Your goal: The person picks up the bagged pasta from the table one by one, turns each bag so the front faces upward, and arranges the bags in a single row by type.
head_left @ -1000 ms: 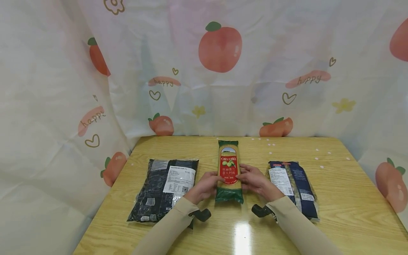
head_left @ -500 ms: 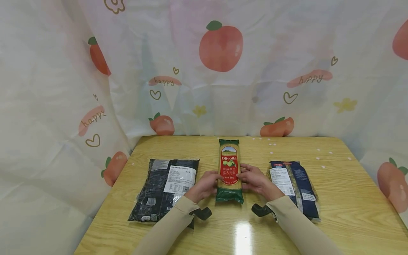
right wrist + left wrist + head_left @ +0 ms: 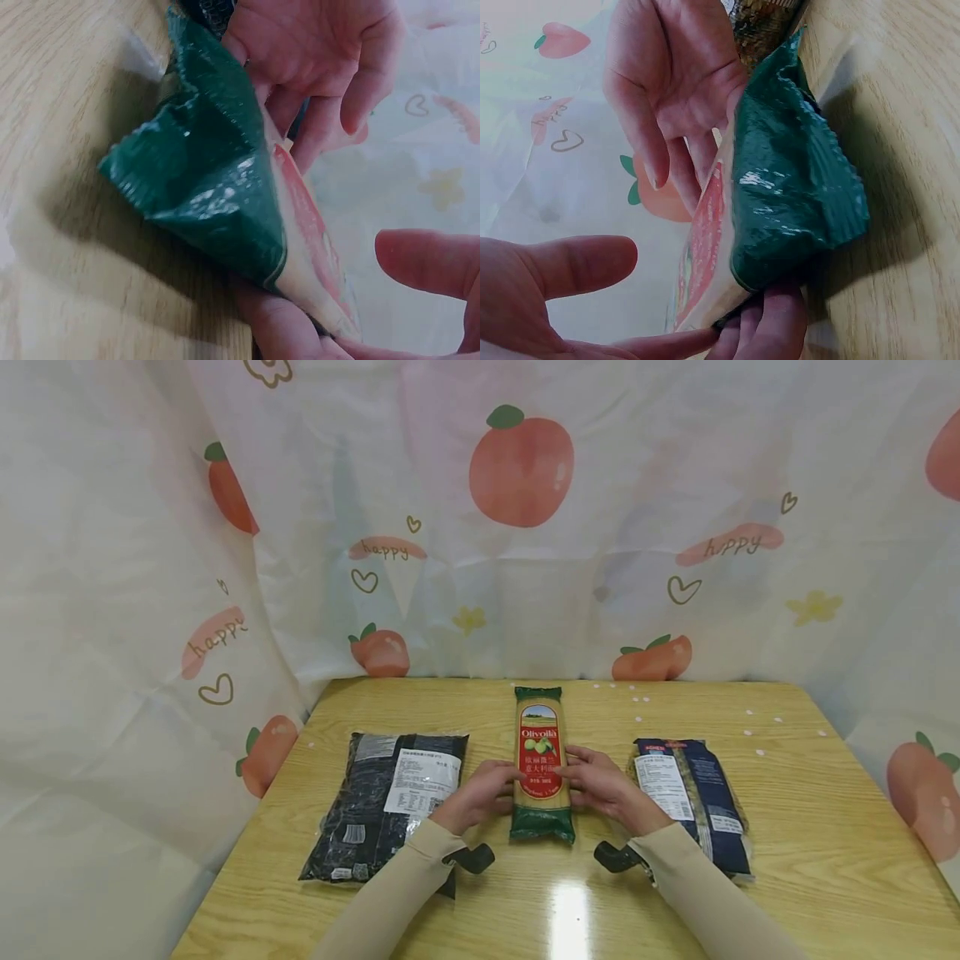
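Head view — both hands (image 3: 480,795) holding pasta packet (image 3: 538,758), green end (image 3: 542,825) now slightly nearer

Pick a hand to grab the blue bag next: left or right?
Right, I'd say: the right hand is nearer the blue bag; the left hand is across the spaghetti pack, near the black bag. Both touch the pack.

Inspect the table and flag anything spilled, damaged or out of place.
White specks dot the far right of the table, looking odd against its grain; I can't tell whether they are loose bits or marks. The pasta packet shows no visible tear.
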Motion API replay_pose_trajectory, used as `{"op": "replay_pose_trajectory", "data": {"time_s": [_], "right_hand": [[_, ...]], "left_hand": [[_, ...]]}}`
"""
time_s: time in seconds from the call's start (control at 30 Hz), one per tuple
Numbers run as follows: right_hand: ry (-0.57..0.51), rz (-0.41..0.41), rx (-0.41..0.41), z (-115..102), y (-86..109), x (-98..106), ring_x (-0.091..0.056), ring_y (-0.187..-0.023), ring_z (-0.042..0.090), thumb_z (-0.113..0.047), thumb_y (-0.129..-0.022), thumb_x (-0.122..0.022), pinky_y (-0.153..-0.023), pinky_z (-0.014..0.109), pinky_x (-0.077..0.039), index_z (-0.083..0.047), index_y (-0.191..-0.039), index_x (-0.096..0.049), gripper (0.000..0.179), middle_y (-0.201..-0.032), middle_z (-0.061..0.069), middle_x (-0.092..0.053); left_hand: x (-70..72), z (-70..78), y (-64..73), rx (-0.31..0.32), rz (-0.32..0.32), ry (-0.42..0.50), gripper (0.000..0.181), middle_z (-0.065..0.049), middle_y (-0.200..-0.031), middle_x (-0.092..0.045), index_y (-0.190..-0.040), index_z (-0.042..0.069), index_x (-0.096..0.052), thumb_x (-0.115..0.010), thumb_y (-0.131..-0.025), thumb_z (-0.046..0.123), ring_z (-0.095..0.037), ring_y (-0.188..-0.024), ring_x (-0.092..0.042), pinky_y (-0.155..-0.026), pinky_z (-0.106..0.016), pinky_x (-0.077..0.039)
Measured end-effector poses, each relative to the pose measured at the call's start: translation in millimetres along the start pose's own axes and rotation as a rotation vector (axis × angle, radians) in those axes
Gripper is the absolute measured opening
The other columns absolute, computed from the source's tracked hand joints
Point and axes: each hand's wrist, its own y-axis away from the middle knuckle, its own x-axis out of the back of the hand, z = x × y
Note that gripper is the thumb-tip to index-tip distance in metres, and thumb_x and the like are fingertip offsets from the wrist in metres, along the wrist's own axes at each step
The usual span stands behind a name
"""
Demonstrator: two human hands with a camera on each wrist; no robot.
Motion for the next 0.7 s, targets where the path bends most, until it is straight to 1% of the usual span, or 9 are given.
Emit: {"op": "replay_pose_trajectory", "data": {"time_s": [0.07,0.17,0.23,0.3,0.37,0.43,0.53,0.57,0.7], "right_hand": [[-0.002,-0.005,0.002,-1.0,1.3,-1.1,-0.045,-0.144,0.045,-0.009,-0.107,-0.047,-0.105,0.052,-0.056,0.004,-0.163,-0.004,0.072,-0.164,0.033,-0.026],[0.008,-0.008,0.009,-3.7,5.2,-2.2,-0.033,-0.151,0.050,-0.011,-0.108,-0.046,-0.110,0.058,-0.051,0.005,-0.163,-0.003,0.072,-0.165,0.034,-0.022],[0.022,-0.017,0.022,-6.1,9.1,-1.5,-0.025,-0.153,0.051,-0.013,-0.109,-0.045,-0.114,0.062,-0.045,0.005,-0.163,-0.001,0.073,-0.166,0.035,-0.016],[0.035,-0.015,0.042,-9.2,13.6,0.3,-0.021,-0.154,0.052,-0.013,-0.109,-0.044,-0.118,0.065,-0.039,0.006,-0.163,0.000,0.072,-0.167,0.035,-0.010],[0.043,-0.012,0.068,-13.4,18.1,3.1,-0.018,-0.155,0.052,-0.013,-0.109,-0.042,-0.122,0.066,-0.033,0.006,-0.162,0.000,0.071,-0.167,0.035,-0.007],[0.050,0.002,0.093,-17.9,22.1,6.0,-0.018,-0.156,0.051,-0.012,-0.110,-0.042,-0.125,0.064,-0.028,0.007,-0.162,-0.002,0.069,-0.167,0.035,-0.008],[0.089,0.025,0.119,-23.6,27.1,9.9,-0.020,-0.156,0.048,-0.013,-0.110,-0.042,-0.127,0.061,-0.025,0.006,-0.162,-0.006,0.067,-0.167,0.034,-0.014],[0.107,0.030,0.125,-24.8,28.6,10.9,-0.021,-0.156,0.048,-0.014,-0.110,-0.043,-0.128,0.060,-0.025,0.006,-0.162,-0.008,0.067,-0.166,0.034,-0.016],[0.165,0.057,0.132,-26.6,33.6,13.1,-0.027,-0.154,0.046,-0.019,-0.109,-0.048,-0.128,0.058,-0.027,0.004,-0.162,-0.015,0.067,-0.165,0.033,-0.024]], "left_hand": [[0.4,0.4,0.8,0.006,-0.001,0.007,0.039,-0.018,-0.131,-0.066,-0.134,-0.006,-0.059,-0.055,-0.103,0.015,-0.027,-0.119,-0.066,-0.103,-0.042,-0.058],[0.5,0.8,2.4,-0.002,0.005,0.005,0.038,-0.019,-0.131,-0.066,-0.134,-0.006,-0.060,-0.055,-0.103,0.016,-0.027,-0.119,-0.067,-0.101,-0.043,-0.059],[0.1,1.3,3.5,-0.003,0.015,0.006,0.038,-0.019,-0.131,-0.066,-0.134,-0.006,-0.060,-0.055,-0.103,0.016,-0.028,-0.120,-0.066,-0.101,-0.043,-0.058],[-0.6,2.4,4.9,-0.005,0.019,0.003,0.039,-0.021,-0.134,-0.064,-0.135,-0.006,-0.059,-0.055,-0.103,0.016,-0.031,-0.123,-0.065,-0.103,-0.045,-0.057],[-1.4,4.1,6.7,-0.018,0.040,-0.016,0.045,-0.023,-0.140,-0.060,-0.140,-0.007,-0.054,-0.056,-0.102,0.017,-0.034,-0.128,-0.061,-0.106,-0.047,-0.055],[-2.1,6.3,8.7,-0.040,0.068,-0.052,0.053,-0.025,-0.147,-0.054,-0.146,-0.008,-0.048,-0.058,-0.100,0.018,-0.038,-0.132,-0.056,-0.110,-0.049,-0.052],[-3.2,9.8,11.8,-0.078,0.106,-0.092,0.063,-0.026,-0.153,-0.047,-0.153,-0.007,-0.039,-0.059,-0.099,0.020,-0.041,-0.137,-0.050,-0.114,-0.052,-0.047],[-3.5,10.6,12.7,-0.089,0.109,-0.100,0.064,-0.026,-0.154,-0.046,-0.153,-0.007,-0.039,-0.059,-0.099,0.020,-0.042,-0.138,-0.049,-0.114,-0.052,-0.046],[-4.6,11.2,16.0,-0.110,0.097,-0.092,0.061,-0.026,-0.150,-0.051,-0.153,-0.005,-0.041,-0.058,-0.099,0.020,-0.041,-0.137,-0.051,-0.116,-0.053,-0.045]]}}
